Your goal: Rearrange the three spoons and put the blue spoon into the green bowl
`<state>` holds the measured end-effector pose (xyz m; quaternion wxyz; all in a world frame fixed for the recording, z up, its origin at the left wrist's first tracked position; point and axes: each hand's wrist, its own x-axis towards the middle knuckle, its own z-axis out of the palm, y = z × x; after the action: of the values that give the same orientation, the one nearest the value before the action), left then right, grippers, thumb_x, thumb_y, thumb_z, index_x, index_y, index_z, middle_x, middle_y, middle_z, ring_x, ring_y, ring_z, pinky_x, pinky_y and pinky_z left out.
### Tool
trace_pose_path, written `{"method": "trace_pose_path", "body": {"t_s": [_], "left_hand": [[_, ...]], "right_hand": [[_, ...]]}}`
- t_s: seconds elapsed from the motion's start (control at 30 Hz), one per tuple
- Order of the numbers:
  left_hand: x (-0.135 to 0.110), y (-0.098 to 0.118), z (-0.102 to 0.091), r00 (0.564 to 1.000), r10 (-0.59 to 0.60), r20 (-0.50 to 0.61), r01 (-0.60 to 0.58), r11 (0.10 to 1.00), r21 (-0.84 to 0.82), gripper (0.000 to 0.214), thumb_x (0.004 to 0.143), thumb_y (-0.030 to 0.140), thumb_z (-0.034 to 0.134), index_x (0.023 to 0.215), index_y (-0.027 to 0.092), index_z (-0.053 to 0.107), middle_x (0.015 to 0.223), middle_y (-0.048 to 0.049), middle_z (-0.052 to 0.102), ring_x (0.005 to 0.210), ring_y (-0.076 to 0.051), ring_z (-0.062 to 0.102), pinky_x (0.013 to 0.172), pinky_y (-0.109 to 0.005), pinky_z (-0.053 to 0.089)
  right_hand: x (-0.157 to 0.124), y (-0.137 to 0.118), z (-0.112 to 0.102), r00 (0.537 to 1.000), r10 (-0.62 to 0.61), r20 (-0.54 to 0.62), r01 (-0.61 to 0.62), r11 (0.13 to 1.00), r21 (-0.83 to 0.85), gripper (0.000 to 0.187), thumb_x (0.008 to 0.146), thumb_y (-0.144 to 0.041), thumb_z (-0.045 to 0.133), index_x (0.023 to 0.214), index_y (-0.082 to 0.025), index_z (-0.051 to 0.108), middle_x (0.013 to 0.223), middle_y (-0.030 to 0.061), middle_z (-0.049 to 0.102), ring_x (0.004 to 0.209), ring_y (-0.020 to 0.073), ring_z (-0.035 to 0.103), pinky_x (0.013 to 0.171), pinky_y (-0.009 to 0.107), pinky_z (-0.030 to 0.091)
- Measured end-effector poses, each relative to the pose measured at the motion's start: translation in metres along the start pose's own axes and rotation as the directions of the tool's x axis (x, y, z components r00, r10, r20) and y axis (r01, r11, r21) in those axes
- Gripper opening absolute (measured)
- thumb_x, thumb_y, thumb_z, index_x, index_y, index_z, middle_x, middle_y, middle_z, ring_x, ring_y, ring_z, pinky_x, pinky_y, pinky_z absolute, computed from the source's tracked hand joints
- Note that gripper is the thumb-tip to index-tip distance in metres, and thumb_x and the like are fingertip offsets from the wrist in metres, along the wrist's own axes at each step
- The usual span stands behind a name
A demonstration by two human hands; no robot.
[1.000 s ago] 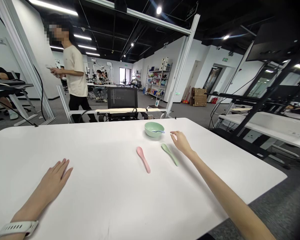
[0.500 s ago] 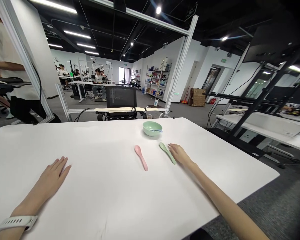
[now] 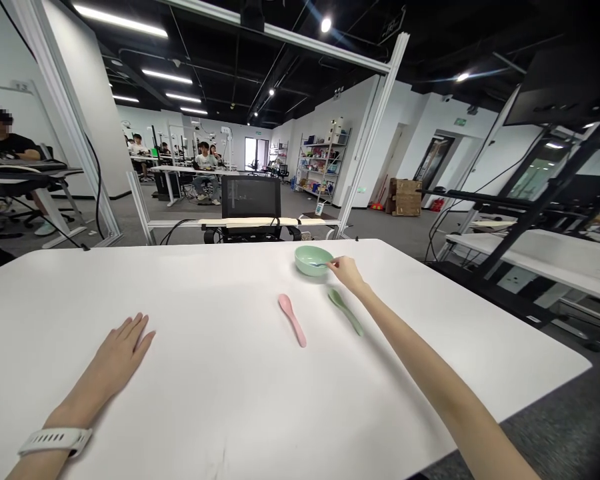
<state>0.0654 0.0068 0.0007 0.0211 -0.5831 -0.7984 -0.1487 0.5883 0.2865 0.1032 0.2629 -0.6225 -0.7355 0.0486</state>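
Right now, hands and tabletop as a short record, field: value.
left hand: palm down on white table, fingers extended
right hand: fingertips at handle of blue spoon; grip unclear
blue spoon: bowl end inside green bowl
pink spoon: on table, left of green spoon
green spoon: on table, near right forearm

Bright ceiling lights [image 3: 121, 21], soft shadows, lower-right floor [image 3: 545, 427] perhaps blurred
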Motion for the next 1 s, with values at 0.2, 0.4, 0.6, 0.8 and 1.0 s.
{"method": "trace_pose_path", "body": {"t_s": [0.2, 0.4, 0.6, 0.8, 1.0], "left_hand": [[0.001, -0.003, 0.004, 1.0, 0.004, -0.004, -0.004, 1.0, -0.004, 0.079, 0.096, 0.053, 0.022, 0.154, 0.005, 0.045, 0.165, -0.0191, 0.046, 0.158, -0.033, 0.036, 0.128, -0.055, 0.031], [-0.002, 0.004, -0.002, 1.0, -0.015, 0.028, 0.015, 1.0, -0.006, 0.081, 0.098, 0.054, 0.016, 0.155, 0.003, 0.043, 0.168, -0.019, 0.042, 0.159, -0.034, 0.033, 0.13, -0.054, 0.028], [-0.002, 0.002, -0.001, 0.999, -0.004, 0.037, 0.005, 1.0, -0.016, 0.078, 0.098, 0.05, 0.02, 0.155, 0.001, 0.04, 0.169, -0.0203, 0.038, 0.159, -0.036, 0.032, 0.128, -0.056, 0.028], [-0.001, 0.004, -0.002, 1.0, 0.001, -0.002, -0.001, 1.0, 0.014, 0.074, 0.098, 0.047, 0.024, 0.152, 0.001, 0.045, 0.166, -0.0213, 0.043, 0.157, -0.036, 0.037, 0.126, -0.056, 0.033], [-0.002, 0.004, -0.005, 1.0, 0.01, -0.015, -0.011, 1.0, -0.016, 0.073, 0.098, 0.047, 0.025, 0.151, 0.001, 0.046, 0.164, -0.0221, 0.045, 0.156, -0.037, 0.038, 0.125, -0.057, 0.033]], "right_hand": [[0.001, -0.005, -0.013, 0.973, -0.124, -0.192, 0.153, 0.978, 0.142, 0.038, 0.095, -0.04, 0.059, 0.083, -0.011, 0.082, 0.088, 0.0154, 0.08, 0.078, 0.0239, 0.068, 0.077, 0.033, 0.05], [-0.025, 0.046, -0.058, 0.864, -0.027, -0.503, 0.164, 0.959, 0.231, 0.06, 0.092, -0.065, 0.053, 0.091, -0.012, 0.083, 0.092, 0.0168, 0.08, 0.08, 0.0277, 0.07, 0.081, 0.04, 0.053], [-0.09, 0.124, -0.065, 0.861, 0.08, -0.503, -0.015, 0.991, 0.131, 0.072, 0.083, -0.075, 0.049, 0.082, -0.012, 0.082, 0.081, 0.0181, 0.077, 0.071, 0.0295, 0.068, 0.075, 0.042, 0.05], [-0.134, 0.165, -0.039, 0.92, 0.259, -0.296, -0.203, 0.957, 0.206, 0.058, 0.076, -0.065, 0.057, 0.087, -0.013, 0.081, 0.083, 0.0178, 0.079, 0.079, 0.0339, 0.072, 0.081, 0.044, 0.053], [-0.142, 0.168, -0.037, 0.922, 0.3, -0.246, -0.251, 0.945, 0.21, 0.042, 0.078, -0.054, 0.061, 0.082, -0.017, 0.08, 0.093, 0.0183, 0.081, 0.087, 0.0364, 0.074, 0.084, 0.046, 0.055]]}}
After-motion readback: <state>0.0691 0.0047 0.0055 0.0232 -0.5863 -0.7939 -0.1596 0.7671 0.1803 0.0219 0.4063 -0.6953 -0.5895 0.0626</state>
